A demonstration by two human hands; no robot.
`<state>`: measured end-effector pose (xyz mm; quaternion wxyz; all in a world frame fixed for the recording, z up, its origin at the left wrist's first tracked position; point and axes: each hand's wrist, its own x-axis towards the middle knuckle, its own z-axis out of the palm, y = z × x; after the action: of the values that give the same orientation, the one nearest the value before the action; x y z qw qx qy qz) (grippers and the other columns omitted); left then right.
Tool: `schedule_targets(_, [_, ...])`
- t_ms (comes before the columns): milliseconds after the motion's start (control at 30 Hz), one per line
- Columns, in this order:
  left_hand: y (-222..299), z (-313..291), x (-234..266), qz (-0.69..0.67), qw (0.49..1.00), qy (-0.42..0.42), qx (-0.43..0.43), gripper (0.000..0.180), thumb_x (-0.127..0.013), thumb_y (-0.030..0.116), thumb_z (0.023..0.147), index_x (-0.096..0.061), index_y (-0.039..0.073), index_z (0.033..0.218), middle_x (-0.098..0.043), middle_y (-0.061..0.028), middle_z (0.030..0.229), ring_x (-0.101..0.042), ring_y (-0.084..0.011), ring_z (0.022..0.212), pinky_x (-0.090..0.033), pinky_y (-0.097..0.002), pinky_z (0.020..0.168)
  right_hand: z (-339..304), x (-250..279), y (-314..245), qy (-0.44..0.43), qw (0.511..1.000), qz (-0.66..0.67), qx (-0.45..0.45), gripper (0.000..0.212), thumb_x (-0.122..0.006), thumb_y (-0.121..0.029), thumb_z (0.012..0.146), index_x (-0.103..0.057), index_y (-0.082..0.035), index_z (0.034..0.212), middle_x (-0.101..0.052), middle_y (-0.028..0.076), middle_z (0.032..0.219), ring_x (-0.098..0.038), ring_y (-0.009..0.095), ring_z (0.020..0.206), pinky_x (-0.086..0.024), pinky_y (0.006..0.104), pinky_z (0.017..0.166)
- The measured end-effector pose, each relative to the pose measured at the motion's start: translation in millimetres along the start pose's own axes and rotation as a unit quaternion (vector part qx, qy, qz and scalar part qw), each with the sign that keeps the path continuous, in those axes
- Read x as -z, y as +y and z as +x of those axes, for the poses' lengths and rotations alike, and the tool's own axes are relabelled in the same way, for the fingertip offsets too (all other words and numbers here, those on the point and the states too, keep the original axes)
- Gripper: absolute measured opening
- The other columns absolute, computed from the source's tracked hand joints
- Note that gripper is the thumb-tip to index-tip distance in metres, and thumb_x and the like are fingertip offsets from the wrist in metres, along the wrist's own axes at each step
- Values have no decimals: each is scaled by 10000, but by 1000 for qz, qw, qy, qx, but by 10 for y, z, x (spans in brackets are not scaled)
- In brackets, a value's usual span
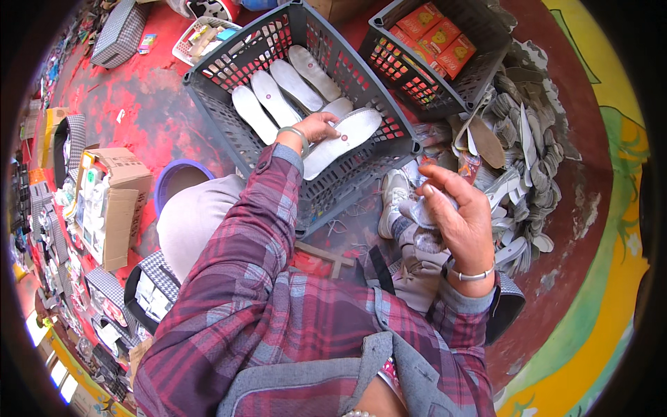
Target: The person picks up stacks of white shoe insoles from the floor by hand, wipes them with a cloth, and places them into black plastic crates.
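My left hand (316, 130) reaches into a dark grey plastic crate (351, 52), thumb and fingers closed on a white insole (358, 132) with a small red round mark. The insole lies tilted toward the crate's near right corner. Several more white insoles (274, 97) lean side by side in the crate, to the far left of that hand. My right hand (462, 222) is raised outside the crate, above my knee, its fingers curled round a clear, shiny item like crumpled plastic (425, 226). Its palm side is partly hidden.
A second dark crate (445, 97) with orange boxes (438, 38) stands at the far right. Grey insoles (524, 153) are heaped against the wall. On the left are a cardboard box (125, 201), a purple-rimmed basin (182, 177) and checked bins (149, 292). A white basket (184, 48) sits behind the crate.
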<state>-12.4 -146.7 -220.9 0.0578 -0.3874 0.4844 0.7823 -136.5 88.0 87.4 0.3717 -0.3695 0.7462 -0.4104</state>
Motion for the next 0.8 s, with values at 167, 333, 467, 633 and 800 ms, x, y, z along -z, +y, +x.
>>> schedule_targets(167, [219,-367,-47,225,973,-10,-42,499,-716,63,650,-583,68,1131,-632,-83,930,-596,-196,829,-468,-309,720,90,-5,161,37,988,-106,111,307,-659,-133,787,-616,-10,1064,-646,123,919,-621,217,830,-480,301,731])
schedule_targets(333, [1059,-1059,-738,596,782,9,-182,416,-664,90,698,-614,99,1111,-659,-146,972,-635,-264,885,-484,-370,790,190,-42,228,74,925,-337,162,478,-716,-207,715,-565,-31,1133,-586,155,1109,-599,337,946,-492,392,799])
schedule_targets(467, [1578,-1581,-1058,725,644,-15,-245,238,-558,174,758,-652,124,972,-666,-105,895,-627,-297,893,-482,-407,744,279,-359,190,68,913,-369,159,526,-731,-229,692,-528,-21,1131,-569,178,1114,-592,367,950,-492,423,796])
schedule_targets(633, [1976,-2154,-1242,784,551,-5,-286,243,-580,189,756,-636,113,980,-665,-96,843,-638,-290,843,-458,-435,751,385,-454,33,22,939,-336,72,347,-714,-262,692,-599,-26,919,-627,172,930,-614,349,876,-490,437,747])
schedule_targets(800, [2077,-2478,-1209,783,532,48,-318,360,-627,140,719,-580,85,1071,-628,-122,1020,-559,-290,1051,-391,-463,918,402,-473,36,-1,976,-210,63,322,-715,-249,679,-640,-11,883,-654,170,824,-643,291,743,-489,393,665])
